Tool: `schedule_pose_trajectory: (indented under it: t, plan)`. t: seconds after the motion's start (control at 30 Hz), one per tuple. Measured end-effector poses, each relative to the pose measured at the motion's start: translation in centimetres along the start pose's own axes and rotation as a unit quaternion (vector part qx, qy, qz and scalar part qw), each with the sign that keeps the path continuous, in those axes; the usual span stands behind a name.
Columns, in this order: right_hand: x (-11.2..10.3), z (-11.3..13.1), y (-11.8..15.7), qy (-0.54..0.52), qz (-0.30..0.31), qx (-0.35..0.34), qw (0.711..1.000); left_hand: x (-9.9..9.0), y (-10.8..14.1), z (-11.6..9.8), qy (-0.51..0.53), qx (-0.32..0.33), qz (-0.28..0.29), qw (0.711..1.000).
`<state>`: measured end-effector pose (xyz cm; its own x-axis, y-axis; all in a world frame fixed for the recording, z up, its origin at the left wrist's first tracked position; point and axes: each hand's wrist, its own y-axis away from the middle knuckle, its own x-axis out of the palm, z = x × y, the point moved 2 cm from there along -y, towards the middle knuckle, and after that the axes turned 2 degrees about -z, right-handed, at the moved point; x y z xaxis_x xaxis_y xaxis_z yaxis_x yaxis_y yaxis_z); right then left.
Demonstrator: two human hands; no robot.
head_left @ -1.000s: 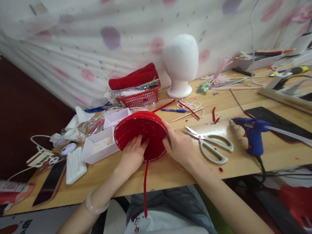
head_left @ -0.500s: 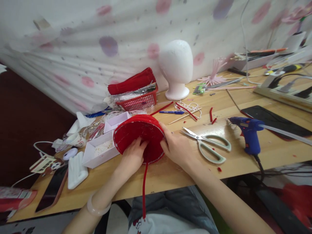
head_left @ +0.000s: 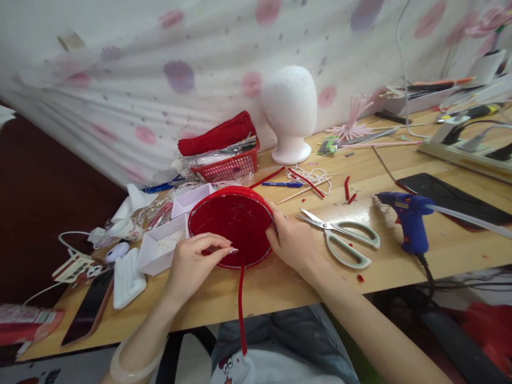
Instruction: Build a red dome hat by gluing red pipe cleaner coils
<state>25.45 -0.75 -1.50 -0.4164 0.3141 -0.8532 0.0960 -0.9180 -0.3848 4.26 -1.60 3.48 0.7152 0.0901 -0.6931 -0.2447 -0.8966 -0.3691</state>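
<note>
A round red cap-like piece (head_left: 232,218) is tilted with its hollow side toward me. Its rim has a pale, uneven edge, and thin glossy strands show inside. My right hand (head_left: 294,237) grips its right rim, thumb inside and fingers around the outside. At the front left of the opening, my left hand (head_left: 200,264) is closed in a pinch, thumb against index finger; whatever is between the tips is too small to make out. From the near rim a narrow red fuzzy strip (head_left: 241,312) hangs over the table edge toward my lap.
Right of the piece lie scissors (head_left: 340,234) and a blue glue gun (head_left: 410,216). A white foam head (head_left: 290,114) stands behind, beside a red basket (head_left: 230,168). White boxes (head_left: 160,248) and a phone (head_left: 88,309) are on the left.
My left hand has come out of the hollow of the red piece and moved left toward me, now pinched. The right hand keeps its hold on the rim.
</note>
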Motion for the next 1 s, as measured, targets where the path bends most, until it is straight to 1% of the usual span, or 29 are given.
schedule_pose_trajectory:
  t: [0.13, 0.23, 0.37, 0.5, 0.57, 0.7, 0.73, 0.8, 0.87, 0.93, 1.0]
  plan:
    - [-0.2, -0.1, -0.2, -0.021, 0.021, 0.025, 0.999, -3.0, 0.9, 0.6, 0.073, -0.030, -0.069, 0.994]
    - [-0.3, -0.2, -0.4, -0.030, 0.028, 0.057, 0.998, -5.6, 1.2, 1.7, 0.119, -0.060, -0.150, 0.980]
    - [-0.3, -0.5, -0.6, -0.025, 0.021, 0.101, 0.994, -8.8, 0.9, 3.7, 0.192, -0.083, -0.262, 0.942]
    - [-0.3, -0.7, -0.6, -0.016, 0.016, 0.128, 0.991, -11.1, 0.3, 4.9, 0.242, -0.092, -0.341, 0.904]
    - [-0.2, -0.7, -0.7, -0.013, 0.015, 0.135, 0.991, -12.0, 0.6, 4.7, 0.262, -0.105, -0.356, 0.891]
    - [0.1, -0.9, -0.7, -0.013, 0.009, 0.137, 0.990, -13.7, 2.2, 3.4, 0.287, -0.142, -0.342, 0.884]
    - [0.2, -0.9, -0.7, -0.014, 0.008, 0.136, 0.991, -14.1, 2.5, 3.1, 0.289, -0.136, -0.347, 0.882]
    - [0.3, -1.0, -0.7, -0.018, 0.002, 0.134, 0.991, -14.7, 2.9, 2.9, 0.283, -0.105, -0.364, 0.881]
    - [0.2, -1.1, -0.7, -0.023, -0.009, 0.130, 0.991, -14.7, 2.7, 3.2, 0.251, -0.084, -0.364, 0.893]
    - [0.0, -1.1, -0.6, -0.027, -0.026, 0.129, 0.991, -13.7, 2.1, 4.0, 0.205, -0.105, -0.337, 0.913]
    - [-0.3, -1.1, -0.7, -0.029, -0.045, 0.134, 0.990, -12.4, 1.4, 5.0, 0.166, -0.126, -0.320, 0.924]
